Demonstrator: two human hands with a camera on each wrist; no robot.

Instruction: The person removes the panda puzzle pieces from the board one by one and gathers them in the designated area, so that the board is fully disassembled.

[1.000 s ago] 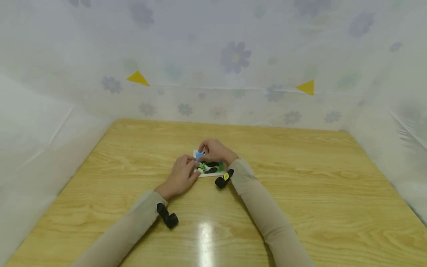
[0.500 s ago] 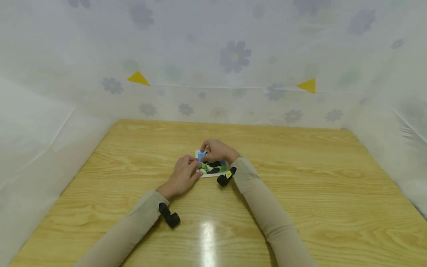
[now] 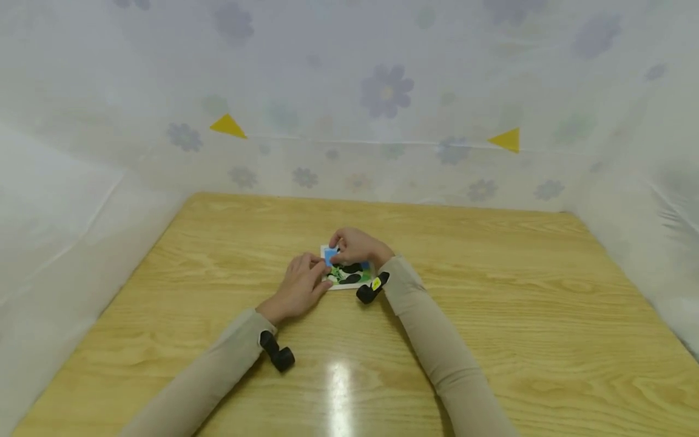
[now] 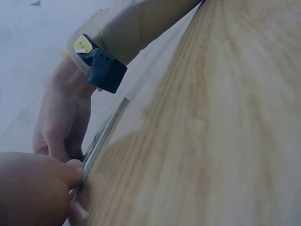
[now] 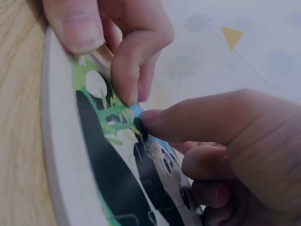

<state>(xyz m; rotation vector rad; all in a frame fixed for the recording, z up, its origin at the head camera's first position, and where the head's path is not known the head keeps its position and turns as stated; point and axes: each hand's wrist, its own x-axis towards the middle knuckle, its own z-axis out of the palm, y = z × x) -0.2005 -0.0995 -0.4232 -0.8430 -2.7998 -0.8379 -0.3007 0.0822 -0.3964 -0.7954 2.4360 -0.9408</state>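
A panda jigsaw puzzle [image 3: 349,276] in a white frame lies on the table, with cut lines between its pieces in the right wrist view. My left hand [image 3: 299,285] holds its left side; the left thumb [image 5: 84,33] lies on the frame's corner and a bent finger touches the picture. At the upper left, my right hand [image 3: 357,247] pinches a blue piece [image 3: 330,255] between thumb and index finger. The right thumb [image 5: 157,118] meets the picture beside that left finger. Right-hand fingers hide part of the puzzle's top.
The wooden table [image 3: 491,303] stretches around the puzzle. White flowered sheeting [image 3: 306,91] encloses its back and sides, bearing two yellow triangles [image 3: 503,140]. Each wrist wears a black camera [image 3: 278,353].
Both hands keep nearly the same places on the puzzle. The whole view has shifted slightly, and the puzzle appears a little further right than a second ago.
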